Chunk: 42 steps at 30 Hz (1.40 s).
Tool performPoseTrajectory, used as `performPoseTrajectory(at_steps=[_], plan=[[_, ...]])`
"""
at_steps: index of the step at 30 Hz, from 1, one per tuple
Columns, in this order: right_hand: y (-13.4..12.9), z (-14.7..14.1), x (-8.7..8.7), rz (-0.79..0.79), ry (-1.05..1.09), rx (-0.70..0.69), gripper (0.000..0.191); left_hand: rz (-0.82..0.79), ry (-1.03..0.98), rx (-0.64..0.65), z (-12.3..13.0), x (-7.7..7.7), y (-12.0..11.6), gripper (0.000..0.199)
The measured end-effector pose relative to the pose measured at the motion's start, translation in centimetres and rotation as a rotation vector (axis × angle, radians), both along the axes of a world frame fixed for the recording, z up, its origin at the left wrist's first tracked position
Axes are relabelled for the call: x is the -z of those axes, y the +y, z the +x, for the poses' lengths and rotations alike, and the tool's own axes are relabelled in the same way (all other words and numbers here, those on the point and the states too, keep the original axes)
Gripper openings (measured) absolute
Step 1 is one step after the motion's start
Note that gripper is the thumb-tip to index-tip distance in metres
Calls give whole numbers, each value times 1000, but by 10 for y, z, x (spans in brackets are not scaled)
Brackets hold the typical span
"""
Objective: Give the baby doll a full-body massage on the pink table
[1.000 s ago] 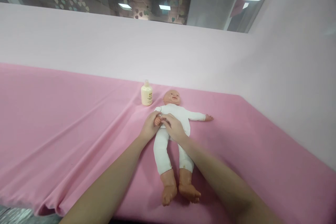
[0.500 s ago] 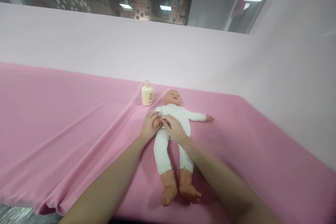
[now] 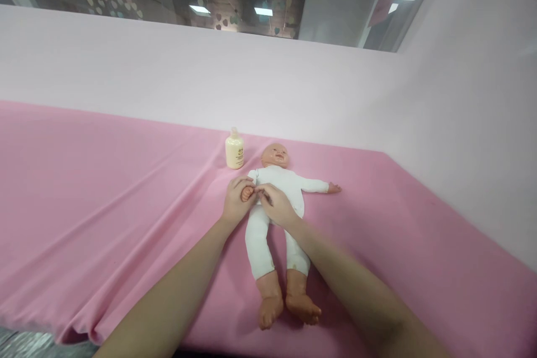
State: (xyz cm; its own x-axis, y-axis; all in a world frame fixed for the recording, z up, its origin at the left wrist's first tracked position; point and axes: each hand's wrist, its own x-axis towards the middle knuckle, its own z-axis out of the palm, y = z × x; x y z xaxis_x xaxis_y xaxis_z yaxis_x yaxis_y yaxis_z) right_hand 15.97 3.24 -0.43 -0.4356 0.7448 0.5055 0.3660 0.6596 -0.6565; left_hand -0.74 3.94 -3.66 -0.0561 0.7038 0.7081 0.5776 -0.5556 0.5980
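A baby doll [image 3: 277,218] in a white suit lies on its back on a pink cloth [image 3: 104,207], head away from me, bare feet toward me. My left hand [image 3: 235,204] cups the doll's small hand at its near-left side. My right hand [image 3: 277,207] rests over the doll's waist, its fingertips pinching the same small hand. The doll's other arm stretches out to the right.
A small cream lotion bottle [image 3: 234,149] stands upright just left of the doll's head. Pale pink walls [image 3: 210,78] close off the back and right side. The cloth has long folds running toward the front left edge.
The doll's hand and my fingers on it have shifted slightly left. Everything else stays as it was.
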Motion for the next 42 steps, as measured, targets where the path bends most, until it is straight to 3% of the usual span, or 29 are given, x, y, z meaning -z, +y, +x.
performPoseTrajectory(at_steps=[21,27,42], plan=[[0,0,1,-39,-6,14,27,-18,26,55,0,-1,-1,7],[0,1,1,-49,0,6,31,-94,-50,23,0,0,-1,15],[0,1,0,-55,-8,1,33,-240,-222,80,0,1,0,24]])
